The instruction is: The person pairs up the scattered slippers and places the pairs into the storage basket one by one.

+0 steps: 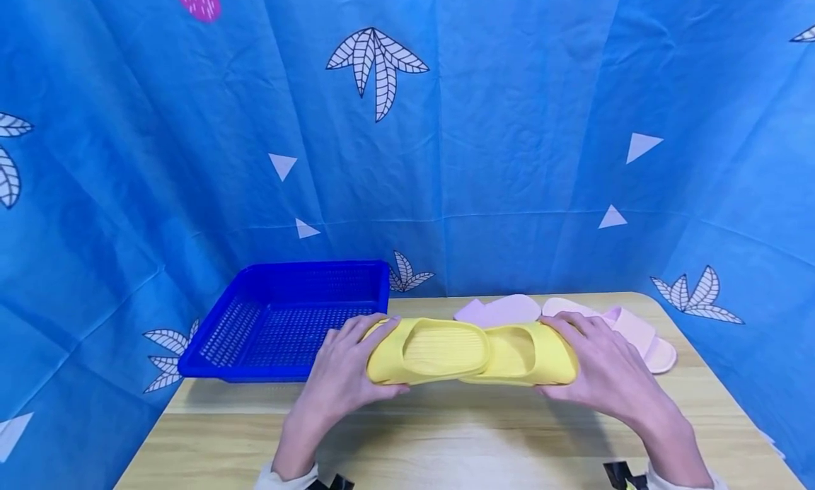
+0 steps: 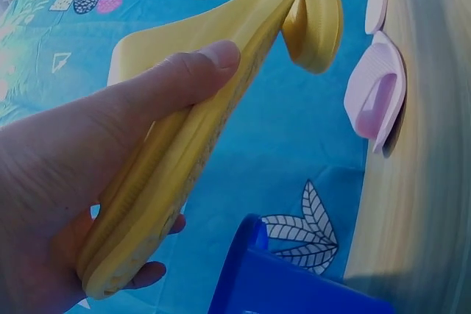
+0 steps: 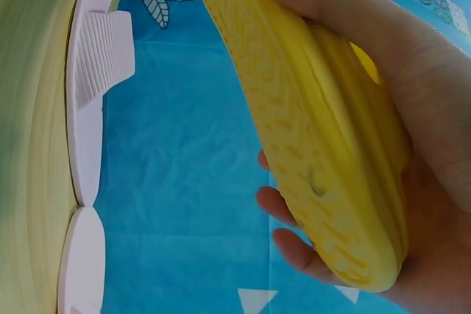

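Note:
Two yellow slippers are held up above the table, heel ends overlapping in the middle. My left hand (image 1: 347,366) grips the left yellow slipper (image 1: 442,348) by its toe end, thumb on one side and fingers on the other. The right yellow slipper (image 1: 509,352) is gripped the same way by my right hand (image 1: 601,366). In the left wrist view the slipper's edge (image 2: 184,152) runs up past the thumb. Patterned tread shows on the sole (image 3: 283,130) in the right wrist view.
A blue plastic basket (image 1: 283,373) with mesh walls stands at the back left of the wooden table (image 1: 471,440). Pink slippers (image 1: 509,310) lie along the back right, one pale pink slipper (image 1: 637,332) partly behind my right hand. A blue patterned curtain (image 1: 509,122) hangs behind.

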Demonstrator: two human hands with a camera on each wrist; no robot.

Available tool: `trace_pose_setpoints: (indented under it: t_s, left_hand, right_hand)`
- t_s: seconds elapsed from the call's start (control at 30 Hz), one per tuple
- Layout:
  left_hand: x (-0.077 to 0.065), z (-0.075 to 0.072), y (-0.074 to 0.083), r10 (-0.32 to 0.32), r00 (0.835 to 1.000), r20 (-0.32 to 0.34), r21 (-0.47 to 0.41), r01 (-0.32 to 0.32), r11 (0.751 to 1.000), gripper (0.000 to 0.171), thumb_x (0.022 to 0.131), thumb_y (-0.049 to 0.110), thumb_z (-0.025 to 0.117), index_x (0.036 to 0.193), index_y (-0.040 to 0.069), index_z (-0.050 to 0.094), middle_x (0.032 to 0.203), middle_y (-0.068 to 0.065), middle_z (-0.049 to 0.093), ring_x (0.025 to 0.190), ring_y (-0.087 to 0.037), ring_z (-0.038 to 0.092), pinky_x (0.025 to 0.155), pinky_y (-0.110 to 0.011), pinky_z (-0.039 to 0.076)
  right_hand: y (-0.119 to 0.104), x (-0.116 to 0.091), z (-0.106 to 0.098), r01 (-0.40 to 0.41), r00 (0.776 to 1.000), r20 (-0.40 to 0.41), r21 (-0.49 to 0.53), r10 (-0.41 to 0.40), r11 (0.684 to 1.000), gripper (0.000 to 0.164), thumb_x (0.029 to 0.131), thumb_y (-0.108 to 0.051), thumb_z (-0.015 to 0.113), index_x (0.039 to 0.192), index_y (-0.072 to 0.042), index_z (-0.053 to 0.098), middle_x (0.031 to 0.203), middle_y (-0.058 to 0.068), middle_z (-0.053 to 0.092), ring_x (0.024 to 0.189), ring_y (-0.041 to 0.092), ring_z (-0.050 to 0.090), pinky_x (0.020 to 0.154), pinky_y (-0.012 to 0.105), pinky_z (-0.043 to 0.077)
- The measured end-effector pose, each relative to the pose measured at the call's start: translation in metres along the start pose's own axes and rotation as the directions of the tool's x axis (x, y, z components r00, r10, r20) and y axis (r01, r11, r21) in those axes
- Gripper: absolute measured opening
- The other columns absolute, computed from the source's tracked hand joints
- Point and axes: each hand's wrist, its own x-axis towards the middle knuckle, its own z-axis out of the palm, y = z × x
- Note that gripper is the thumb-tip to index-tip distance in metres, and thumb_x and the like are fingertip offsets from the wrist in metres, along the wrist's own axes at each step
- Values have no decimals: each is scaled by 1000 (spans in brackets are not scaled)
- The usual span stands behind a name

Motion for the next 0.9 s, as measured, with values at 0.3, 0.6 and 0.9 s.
trace_pose_setpoints:
  t_s: [0.3,0.6,0.9]
  left_hand:
    - [0,4,4,9,1000,-12,-34,-10,999,100,62,65,90,148,26,56,142,-4,59,127,-28,54,91,-53,49]
    - [-1,3,6,9,1000,-21,-50,-10,999,100,62,66,90,147,26,57,141,-3,60,126,-27,54,88,-45,48]
    - [-2,4,10,26,999,-18,-70,-27,997,99,64,69,87,148,27,56,141,-1,60,126,-25,54,88,-47,50]
  right_hand:
    - [-2,0,1,2,1000,11,-10,-2,1000,97,47,-58,97,129,-16,66,120,0,64,92,22,58,65,38,46]
    - [-8,1,5,6,1000,6,-11,-6,1000,101,47,-59,96,132,-15,65,120,5,65,95,26,61,62,39,48]
    - [-15,1,11,-12,999,37,-2,12,1000,102,48,-60,96,134,-17,63,122,5,64,95,25,60,63,39,48]
